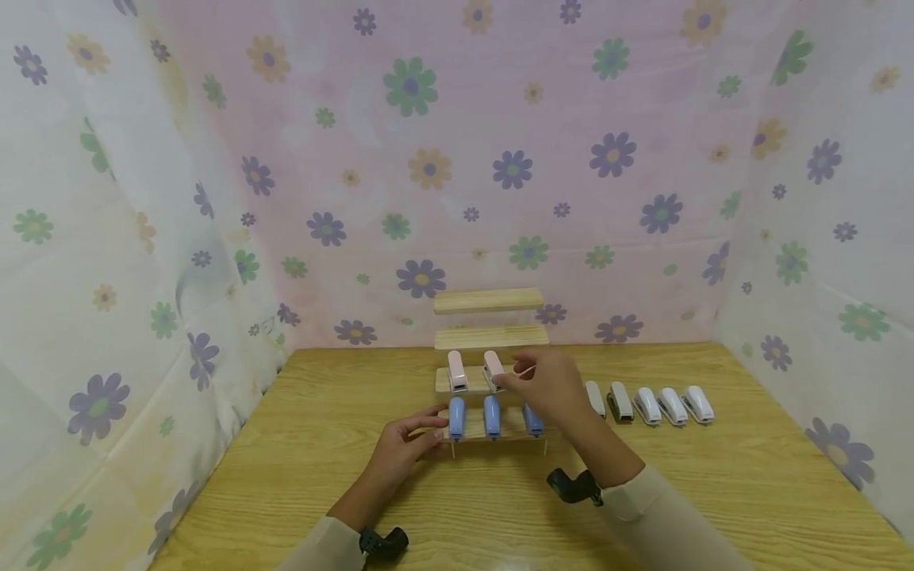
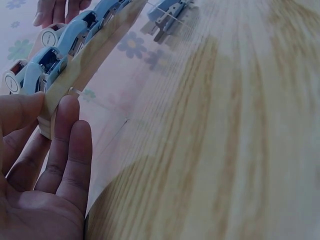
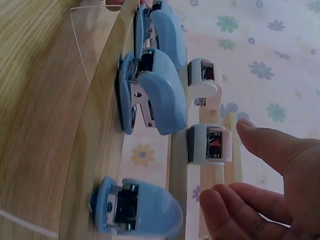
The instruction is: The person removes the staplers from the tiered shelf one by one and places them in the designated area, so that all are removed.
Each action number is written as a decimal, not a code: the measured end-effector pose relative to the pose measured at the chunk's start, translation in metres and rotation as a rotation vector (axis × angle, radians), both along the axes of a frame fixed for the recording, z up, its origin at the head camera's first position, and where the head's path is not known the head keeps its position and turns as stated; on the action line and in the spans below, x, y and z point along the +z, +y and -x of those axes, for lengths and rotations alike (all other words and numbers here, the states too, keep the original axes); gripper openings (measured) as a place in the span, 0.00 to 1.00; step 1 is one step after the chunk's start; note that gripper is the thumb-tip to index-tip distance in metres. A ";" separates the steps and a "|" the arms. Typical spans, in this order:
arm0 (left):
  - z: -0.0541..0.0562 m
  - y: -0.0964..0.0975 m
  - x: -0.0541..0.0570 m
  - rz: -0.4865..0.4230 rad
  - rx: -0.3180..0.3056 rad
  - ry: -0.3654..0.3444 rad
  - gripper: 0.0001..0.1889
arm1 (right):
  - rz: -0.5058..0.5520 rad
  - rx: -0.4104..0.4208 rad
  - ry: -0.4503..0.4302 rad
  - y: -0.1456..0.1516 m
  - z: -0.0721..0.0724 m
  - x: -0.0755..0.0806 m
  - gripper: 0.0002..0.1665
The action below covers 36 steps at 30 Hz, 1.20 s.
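Blue staplers (image 1: 492, 416) sit on the lowest tier (image 1: 510, 423) of the wooden rack (image 1: 489, 301) and pink staplers (image 1: 456, 369) on the tier above, probably sorted by colour; white staplers (image 1: 698, 403) stand on the counter (image 1: 343, 396) to the right. The left hand (image 1: 403, 446) pinches the lowest tier's end, likely steadying it; the right hand (image 1: 553, 388), thumb and fingers moderately parted, hovers beside one pink stapler, apparently gripping nothing
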<state>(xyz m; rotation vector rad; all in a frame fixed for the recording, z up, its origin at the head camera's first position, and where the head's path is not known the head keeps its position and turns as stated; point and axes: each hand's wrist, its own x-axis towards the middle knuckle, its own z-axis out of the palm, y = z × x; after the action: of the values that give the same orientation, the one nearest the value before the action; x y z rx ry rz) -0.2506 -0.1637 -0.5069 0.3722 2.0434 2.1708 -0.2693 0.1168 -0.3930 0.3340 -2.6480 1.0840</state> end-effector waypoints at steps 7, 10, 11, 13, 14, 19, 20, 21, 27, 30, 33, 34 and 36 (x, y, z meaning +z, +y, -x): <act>-0.003 0.000 0.004 0.001 -0.011 0.002 0.17 | 0.011 0.002 -0.076 -0.012 0.006 0.000 0.35; -0.003 0.000 0.004 0.000 -0.017 0.000 0.17 | 0.011 0.005 -0.068 -0.015 0.008 -0.002 0.30; -0.003 0.000 0.004 0.000 -0.018 0.001 0.17 | 0.018 0.009 -0.064 -0.015 0.008 -0.002 0.27; -0.003 0.000 0.004 0.000 -0.019 -0.004 0.17 | 0.027 0.019 -0.054 -0.016 0.009 -0.002 0.21; -0.003 0.000 0.004 0.000 -0.020 -0.005 0.17 | 0.030 0.023 -0.051 -0.016 0.010 -0.002 0.19; -0.003 0.000 0.003 0.004 -0.017 0.003 0.17 | 0.023 0.026 -0.039 -0.017 0.009 -0.001 0.13; -0.002 0.000 0.002 0.004 -0.018 0.005 0.17 | 0.017 0.022 -0.037 -0.017 0.009 -0.001 0.12; -0.002 0.000 0.002 0.003 -0.019 0.007 0.17 | 0.013 0.020 -0.034 -0.016 0.008 0.000 0.12; 0.000 -0.001 0.001 -0.002 -0.027 -0.004 0.16 | 0.011 0.008 -0.028 -0.013 0.004 0.003 0.12; 0.000 -0.001 0.001 0.002 -0.029 -0.003 0.16 | 0.007 0.004 -0.025 -0.010 0.003 0.003 0.13; 0.001 -0.001 0.001 0.005 -0.027 -0.002 0.15 | 0.009 0.000 -0.029 -0.008 0.002 0.003 0.12; 0.001 -0.001 0.000 0.008 -0.026 -0.001 0.15 | 0.009 0.000 -0.030 -0.007 0.001 0.002 0.12; 0.001 -0.001 0.000 0.010 -0.026 0.001 0.15 | 0.010 -0.001 -0.029 -0.006 -0.001 0.003 0.12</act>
<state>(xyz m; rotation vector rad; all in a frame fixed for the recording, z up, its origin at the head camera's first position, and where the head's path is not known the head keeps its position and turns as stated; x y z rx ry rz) -0.2516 -0.1646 -0.5065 0.3961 2.0375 2.1458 -0.2687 0.1112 -0.3902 0.3174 -2.6668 1.1099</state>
